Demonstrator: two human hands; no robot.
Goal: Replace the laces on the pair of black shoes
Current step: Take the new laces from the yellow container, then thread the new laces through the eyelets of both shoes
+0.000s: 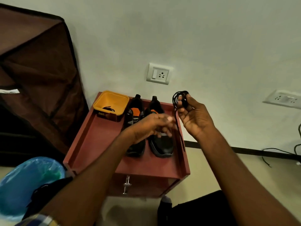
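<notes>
Holding coiled lace (180, 99) in right hand (193, 119), left hand (154, 126) blurred, perhaps pinching

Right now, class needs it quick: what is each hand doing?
Left hand: blurred; reaches toward the lace's hanging end, grip cannot be told.
Right hand: holds the coiled lace in its fingers.

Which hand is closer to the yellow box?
Left. The left hand is over the black shoes, beside the yellow box. The right hand holds a coiled lace farther off, past the shoes.
</notes>
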